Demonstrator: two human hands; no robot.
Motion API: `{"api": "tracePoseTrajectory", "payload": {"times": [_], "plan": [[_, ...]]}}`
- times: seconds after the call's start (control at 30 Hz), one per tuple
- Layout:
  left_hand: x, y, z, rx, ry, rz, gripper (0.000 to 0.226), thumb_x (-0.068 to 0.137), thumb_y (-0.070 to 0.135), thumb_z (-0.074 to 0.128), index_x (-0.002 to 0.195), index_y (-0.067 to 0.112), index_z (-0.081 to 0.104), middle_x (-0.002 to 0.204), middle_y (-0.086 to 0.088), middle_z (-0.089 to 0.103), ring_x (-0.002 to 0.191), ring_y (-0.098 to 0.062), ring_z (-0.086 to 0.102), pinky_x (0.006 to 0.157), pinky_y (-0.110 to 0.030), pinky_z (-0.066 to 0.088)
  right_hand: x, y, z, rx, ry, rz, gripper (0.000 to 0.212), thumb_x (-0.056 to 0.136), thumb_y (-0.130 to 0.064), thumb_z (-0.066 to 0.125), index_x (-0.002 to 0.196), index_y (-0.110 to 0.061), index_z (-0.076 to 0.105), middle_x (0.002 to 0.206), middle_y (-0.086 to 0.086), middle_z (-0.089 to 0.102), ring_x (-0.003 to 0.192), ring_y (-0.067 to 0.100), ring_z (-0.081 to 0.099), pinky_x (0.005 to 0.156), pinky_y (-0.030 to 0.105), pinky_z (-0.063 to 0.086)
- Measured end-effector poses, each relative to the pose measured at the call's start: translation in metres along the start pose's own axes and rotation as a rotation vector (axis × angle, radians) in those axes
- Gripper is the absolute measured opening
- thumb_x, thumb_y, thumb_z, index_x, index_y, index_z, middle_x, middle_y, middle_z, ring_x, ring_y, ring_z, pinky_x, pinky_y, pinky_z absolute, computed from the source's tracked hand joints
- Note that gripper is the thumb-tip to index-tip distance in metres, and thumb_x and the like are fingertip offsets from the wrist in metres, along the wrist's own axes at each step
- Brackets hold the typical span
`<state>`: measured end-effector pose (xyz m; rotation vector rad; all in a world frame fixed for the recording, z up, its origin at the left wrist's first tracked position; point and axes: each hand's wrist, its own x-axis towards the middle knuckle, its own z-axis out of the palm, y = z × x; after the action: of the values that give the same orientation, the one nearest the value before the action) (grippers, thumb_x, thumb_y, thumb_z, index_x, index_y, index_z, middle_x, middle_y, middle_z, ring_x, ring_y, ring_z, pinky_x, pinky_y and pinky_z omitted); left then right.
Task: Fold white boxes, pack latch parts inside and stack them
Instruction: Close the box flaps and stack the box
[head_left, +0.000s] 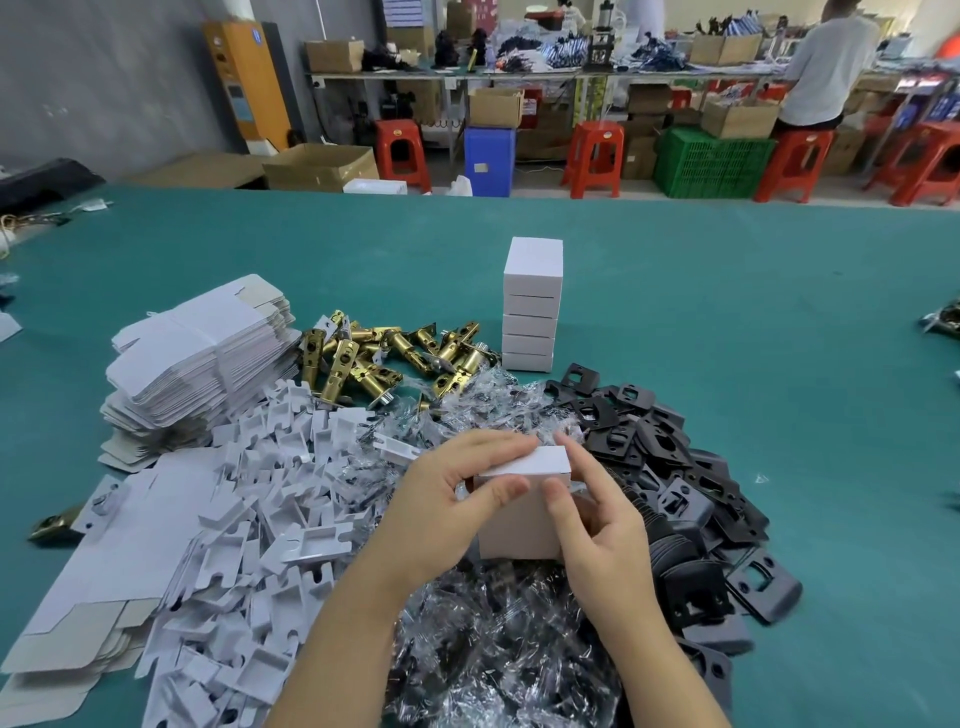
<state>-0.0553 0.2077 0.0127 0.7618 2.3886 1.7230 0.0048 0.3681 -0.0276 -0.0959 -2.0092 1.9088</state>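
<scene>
- Left hand (441, 499) wrapped around the left side of a small white box (519, 525), fingers (501, 491) curled over its top front edge, thumb side toward the camera.
- Right hand (597, 530) on the box's right side, index finger raised along the lid flap (530, 460), other fingers curled against the box wall.
- Box held upright between both hands, above the heap of clear plastic bags (493, 649), lid flap tilted, nearly closed.
- Stack of closed white boxes (531, 306) standing upright farther back on the green desk (753, 322), six high as far as can be told.
- Brass latch parts (384, 358) piled just left of that stack.
- Black strike plates (675, 467) heaped to the right of the hands, reaching toward the near edge.
- Flat unfolded box blanks (202, 353) stacked at the left, more blanks (88, 587) lying flat near the lower-left corner.
- White cardboard inserts (270, 519) scattered between the blanks and the plastic bags.
- Beyond the desk: red stools (592, 156), a green crate (711, 163), cardboard cartons (322, 166), and a person (826, 62) at a cluttered bench.
</scene>
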Motion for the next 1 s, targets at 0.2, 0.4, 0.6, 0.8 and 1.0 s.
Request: {"api": "tracePoseTrajectory", "payload": {"times": [0.2,0.4,0.6,0.8,1.0], "plan": [[-0.0008,0.0017,0.0013,0.040,0.003,0.050,0.034,0.090,0.036,0.066,0.122,0.045,0.069,0.133,0.035,0.059,0.129,0.011,0.049,0.095,-0.006,0.043,0.0011,0.0011,0.0006,-0.001,0.002,0.024,0.026,0.085,-0.064,0.061,0.110,-0.065,0.064,0.110,-0.017,0.073,0.094,0.011,0.072,0.066,0.029,0.061],[-0.0013,0.0030,0.0008,0.067,0.026,0.093,0.031,0.092,0.037,0.064,0.122,0.045,0.069,0.128,0.033,0.062,0.126,0.007,0.054,0.097,-0.009,0.044,0.0009,-0.0034,0.0014,0.029,0.019,0.039,0.042,0.071,-0.087,0.062,0.108,-0.069,0.064,0.110,-0.019,0.073,0.094,0.007,0.071,0.067,0.026,0.059],[-0.0025,0.0045,-0.0031,0.026,0.035,0.084,0.027,0.093,0.040,0.067,0.118,0.048,0.071,0.120,0.027,0.069,0.119,0.000,0.061,0.093,-0.013,0.048,0.0000,-0.0028,0.0008,0.042,0.021,0.045,0.046,0.070,-0.086,0.065,0.112,-0.068,0.065,0.114,-0.004,0.075,0.101,0.019,0.070,0.082,0.050,0.062],[-0.0004,0.0051,-0.0054,0.016,0.061,0.106,0.024,0.094,0.029,0.070,0.115,0.038,0.076,0.109,0.020,0.074,0.092,-0.002,0.066,0.076,-0.008,0.046,0.0008,-0.0005,0.0002,0.049,0.010,0.041,0.051,0.074,-0.085,0.064,0.120,-0.063,0.065,0.126,-0.005,0.072,0.122,0.020,0.065,0.095,0.057,0.056],[0.0003,0.0068,-0.0051,0.028,0.074,0.141,0.026,0.094,0.027,0.069,0.115,0.040,0.075,0.104,0.021,0.074,0.089,-0.007,0.067,0.074,-0.009,0.046,0.0021,0.0033,-0.0003,0.089,-0.011,0.047,0.055,0.073,-0.083,0.067,0.122,-0.058,0.067,0.129,-0.007,0.072,0.125,0.022,0.064,0.099,0.059,0.053]]}}
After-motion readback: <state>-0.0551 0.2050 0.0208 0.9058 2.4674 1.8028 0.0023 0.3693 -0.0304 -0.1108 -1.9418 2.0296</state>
